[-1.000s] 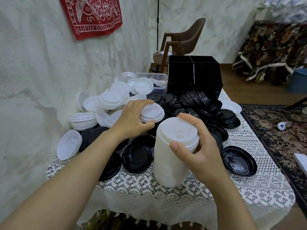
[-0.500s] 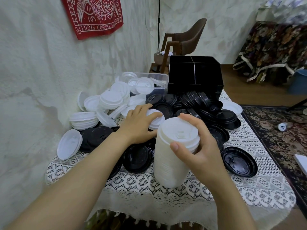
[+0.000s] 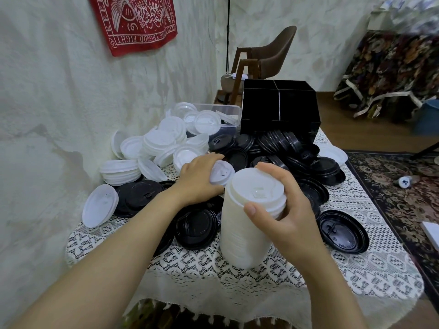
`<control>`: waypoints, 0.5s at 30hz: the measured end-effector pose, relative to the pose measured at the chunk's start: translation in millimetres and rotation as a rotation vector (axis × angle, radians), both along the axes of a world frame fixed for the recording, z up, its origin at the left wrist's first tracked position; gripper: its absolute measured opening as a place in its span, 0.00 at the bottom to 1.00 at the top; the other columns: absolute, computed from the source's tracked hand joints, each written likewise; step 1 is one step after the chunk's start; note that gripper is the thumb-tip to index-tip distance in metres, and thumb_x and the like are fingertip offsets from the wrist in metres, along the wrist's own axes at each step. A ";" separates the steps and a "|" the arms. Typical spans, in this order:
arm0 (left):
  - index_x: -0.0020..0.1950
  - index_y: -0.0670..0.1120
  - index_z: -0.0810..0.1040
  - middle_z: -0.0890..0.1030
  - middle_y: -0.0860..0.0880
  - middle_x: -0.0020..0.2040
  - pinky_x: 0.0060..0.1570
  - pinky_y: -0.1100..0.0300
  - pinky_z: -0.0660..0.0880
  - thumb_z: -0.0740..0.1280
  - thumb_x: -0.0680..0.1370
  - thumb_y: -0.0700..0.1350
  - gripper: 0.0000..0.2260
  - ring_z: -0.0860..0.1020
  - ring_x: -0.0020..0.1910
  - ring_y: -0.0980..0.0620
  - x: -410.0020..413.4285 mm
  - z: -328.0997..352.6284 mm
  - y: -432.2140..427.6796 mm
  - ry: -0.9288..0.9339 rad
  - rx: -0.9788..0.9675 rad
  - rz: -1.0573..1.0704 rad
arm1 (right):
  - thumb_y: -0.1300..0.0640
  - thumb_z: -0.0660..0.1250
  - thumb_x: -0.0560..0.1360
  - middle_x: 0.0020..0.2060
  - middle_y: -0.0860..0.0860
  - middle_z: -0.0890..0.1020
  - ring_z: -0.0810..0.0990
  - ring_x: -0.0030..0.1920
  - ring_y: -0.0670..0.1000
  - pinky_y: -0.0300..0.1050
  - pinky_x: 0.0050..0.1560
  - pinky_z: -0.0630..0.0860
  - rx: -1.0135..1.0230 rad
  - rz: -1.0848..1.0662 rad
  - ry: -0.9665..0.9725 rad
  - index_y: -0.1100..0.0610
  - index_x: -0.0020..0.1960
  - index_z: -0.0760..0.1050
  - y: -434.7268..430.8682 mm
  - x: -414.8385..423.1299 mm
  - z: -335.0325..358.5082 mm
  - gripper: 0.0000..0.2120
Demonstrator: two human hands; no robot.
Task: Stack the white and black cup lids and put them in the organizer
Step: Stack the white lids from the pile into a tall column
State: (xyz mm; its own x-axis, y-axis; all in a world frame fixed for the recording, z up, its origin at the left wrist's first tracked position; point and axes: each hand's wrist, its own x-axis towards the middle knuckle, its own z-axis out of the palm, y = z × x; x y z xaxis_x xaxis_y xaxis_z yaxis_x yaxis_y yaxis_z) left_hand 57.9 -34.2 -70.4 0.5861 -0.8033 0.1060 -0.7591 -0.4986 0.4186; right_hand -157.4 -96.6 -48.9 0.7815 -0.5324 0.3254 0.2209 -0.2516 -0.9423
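Now, with the white lid stack [image 3: 244,233] clasped by the right hand [image 3: 285,210], white lids [image 3: 223,173] gripped by the left hand [image 3: 199,179] should be seated squarely.

My one camera rides on my head, looking forward and down over the table [image 3: 356,269] from its near edge toward the organizer [image 3: 261,110] at the far edge, wall [image 3: 59,91] on my left. It sits close; my forearms enter from below.
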 end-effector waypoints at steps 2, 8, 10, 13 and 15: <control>0.77 0.53 0.55 0.60 0.49 0.75 0.70 0.47 0.52 0.63 0.70 0.64 0.39 0.56 0.74 0.47 -0.4 -1.2 0.4 -0.032 0.085 0.067 | 0.40 0.72 0.60 0.52 0.32 0.78 0.79 0.53 0.39 0.31 0.47 0.75 -0.001 -0.001 -0.001 0.42 0.63 0.71 0.0 -0.1 0.2 0.32; 0.75 0.49 0.56 0.68 0.48 0.71 0.68 0.47 0.55 0.67 0.73 0.57 0.35 0.65 0.69 0.45 -4.1 -0.2 0.6 -0.030 0.073 0.118 | 0.40 0.72 0.60 0.52 0.32 0.78 0.79 0.53 0.38 0.31 0.47 0.75 -0.015 -0.006 -0.007 0.43 0.63 0.71 0.3 -0.1 0.4 0.32; 0.74 0.47 0.59 0.70 0.47 0.69 0.66 0.49 0.59 0.69 0.73 0.54 0.34 0.68 0.68 0.43 -6.5 0.9 0.1 0.004 0.042 0.103 | 0.40 0.72 0.60 0.53 0.32 0.78 0.79 0.53 0.39 0.32 0.47 0.75 -0.015 -0.008 -0.005 0.43 0.63 0.71 0.2 -0.2 0.1 0.32; 0.74 0.47 0.61 0.58 0.45 0.75 0.66 0.50 0.61 0.70 0.74 0.52 0.32 0.62 0.72 0.42 -8.9 0.3 0.2 -0.007 0.071 0.060 | 0.40 0.72 0.60 0.53 0.32 0.77 0.79 0.53 0.39 0.32 0.48 0.75 -0.018 -0.008 -0.002 0.42 0.63 0.71 -0.1 -0.1 0.2 0.31; 0.76 0.52 0.59 0.52 0.45 0.76 0.69 0.49 0.57 0.68 0.75 0.53 0.32 0.56 0.73 0.43 -7.8 -0.9 0.8 -0.050 0.142 0.064 | 0.40 0.72 0.60 0.53 0.31 0.77 0.78 0.53 0.39 0.32 0.48 0.76 -0.015 -0.006 0.000 0.42 0.63 0.71 -0.1 0.2 0.2 0.32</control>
State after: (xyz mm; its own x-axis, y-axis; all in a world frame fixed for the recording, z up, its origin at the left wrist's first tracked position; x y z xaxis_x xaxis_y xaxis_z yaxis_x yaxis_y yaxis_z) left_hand 50.1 -33.4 -71.3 0.6334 -0.7735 0.0244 -0.7421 -0.5981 0.3025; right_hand -157.2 -96.7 -48.6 0.7783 -0.5319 0.3336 0.2197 -0.2671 -0.9383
